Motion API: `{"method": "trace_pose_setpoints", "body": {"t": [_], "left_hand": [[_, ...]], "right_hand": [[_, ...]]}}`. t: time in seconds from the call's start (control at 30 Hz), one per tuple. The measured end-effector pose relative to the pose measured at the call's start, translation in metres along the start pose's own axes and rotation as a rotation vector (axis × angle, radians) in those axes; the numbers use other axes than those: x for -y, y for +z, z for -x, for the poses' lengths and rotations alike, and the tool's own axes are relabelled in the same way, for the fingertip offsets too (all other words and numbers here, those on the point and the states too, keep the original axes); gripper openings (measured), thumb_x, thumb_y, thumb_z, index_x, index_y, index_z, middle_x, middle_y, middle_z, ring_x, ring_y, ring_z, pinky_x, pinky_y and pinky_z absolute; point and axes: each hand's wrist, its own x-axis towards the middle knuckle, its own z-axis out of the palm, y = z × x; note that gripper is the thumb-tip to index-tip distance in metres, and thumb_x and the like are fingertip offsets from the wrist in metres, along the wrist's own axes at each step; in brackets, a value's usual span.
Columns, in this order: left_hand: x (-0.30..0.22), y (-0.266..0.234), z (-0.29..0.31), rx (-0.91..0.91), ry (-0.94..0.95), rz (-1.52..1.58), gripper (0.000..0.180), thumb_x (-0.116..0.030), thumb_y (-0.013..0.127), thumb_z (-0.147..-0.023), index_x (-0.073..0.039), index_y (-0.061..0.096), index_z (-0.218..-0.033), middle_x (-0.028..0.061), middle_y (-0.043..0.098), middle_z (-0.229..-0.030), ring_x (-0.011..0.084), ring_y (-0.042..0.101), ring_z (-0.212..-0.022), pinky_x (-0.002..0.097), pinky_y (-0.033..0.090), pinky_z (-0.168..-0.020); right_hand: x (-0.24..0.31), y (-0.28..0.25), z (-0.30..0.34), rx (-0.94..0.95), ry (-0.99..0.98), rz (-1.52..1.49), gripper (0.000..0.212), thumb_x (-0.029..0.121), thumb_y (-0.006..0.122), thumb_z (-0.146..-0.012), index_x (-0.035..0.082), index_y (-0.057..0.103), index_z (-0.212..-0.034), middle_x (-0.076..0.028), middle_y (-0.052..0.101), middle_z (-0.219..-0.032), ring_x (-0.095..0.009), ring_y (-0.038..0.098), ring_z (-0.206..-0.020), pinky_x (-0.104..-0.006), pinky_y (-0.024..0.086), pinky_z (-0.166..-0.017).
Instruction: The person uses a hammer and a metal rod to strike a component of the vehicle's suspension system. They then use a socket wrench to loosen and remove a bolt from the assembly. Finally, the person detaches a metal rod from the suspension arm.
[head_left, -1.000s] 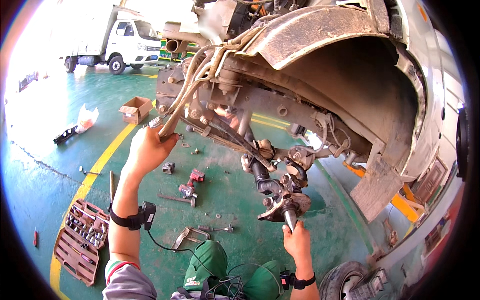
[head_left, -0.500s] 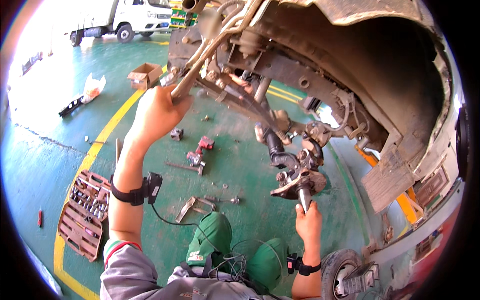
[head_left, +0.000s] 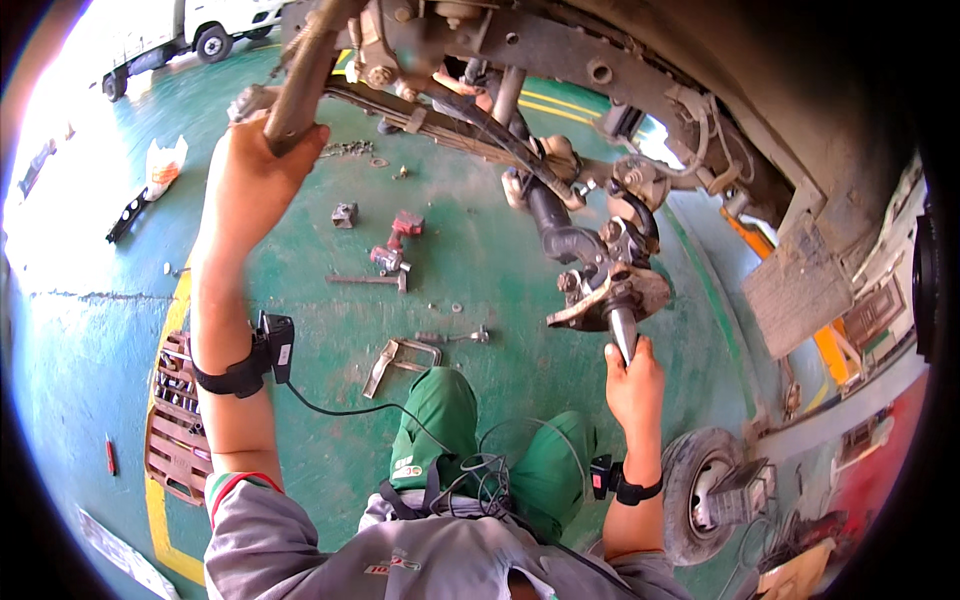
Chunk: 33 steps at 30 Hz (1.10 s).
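Observation:
My left hand is closed round the lower end of a thick brown bar beneath the raised vehicle, at the upper left. At the right, my right hand grips the tip of a tapered bright metal spindle. This spindle projects toward me from a rusty steering knuckle with a flange plate. A dark curved axle end meets the knuckle from behind. My palms and part of my fingers are hidden by the angle.
On the green floor lie a red power tool, a hammer, a ratchet and a metal U-shaped frame. An open socket case is at the left. A wheel lies near my right arm; a mud flap hangs at the right.
The view has shifted, so the floor tools and knuckle appear higher. My left hand and the bar have moved further left. Both hands keep their holds.

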Motion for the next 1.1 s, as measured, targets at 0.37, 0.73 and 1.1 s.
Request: {"method": "trace_pose_setpoints", "body": {"t": [0.37, 0.73, 1.1], "left_hand": [[0.0, 0.001, -0.001, 0.034, -0.014, 0.05, 0.032, -0.029, 0.068, -0.093, 0.0, 0.065, -0.08, 0.0003, 0.057, -0.061, 0.0069, 0.05, -0.056, 0.0273, 0.039, -0.052], [0.003, 0.001, -0.002, 0.034, -0.079, 0.063, 0.033, -0.024, 0.067, -0.095, 0.0, 0.06, -0.073, 0.0019, 0.057, -0.065, 0.01, 0.052, -0.061, 0.0279, 0.041, -0.059], [-0.002, 0.003, -0.001, -0.017, -0.1, 0.071, 0.029, -0.022, 0.066, -0.095, 0.001, 0.063, -0.077, 0.0024, 0.057, -0.065, 0.0104, 0.051, -0.061, 0.0278, 0.04, -0.06]], "right_hand": [[0.003, -0.002, 0.0, 0.007, 0.027, 0.012, 0.035, 0.027, 0.065, -0.093, -0.001, 0.051, -0.109, -0.027, 0.066, -0.08, -0.047, 0.065, -0.075, -0.0534, 0.05, -0.063], [0.002, -0.002, 0.001, -0.019, -0.028, 0.033, 0.035, 0.027, 0.064, -0.093, -0.002, 0.05, -0.105, -0.026, 0.066, -0.076, -0.046, 0.066, -0.071, -0.0522, 0.051, -0.061], [0.002, -0.004, 0.0, 0.013, 0.021, -0.067, 0.035, 0.026, 0.065, -0.092, -0.003, 0.049, -0.105, -0.027, 0.066, -0.077, -0.046, 0.066, -0.072, -0.0527, 0.052, -0.063]]}}
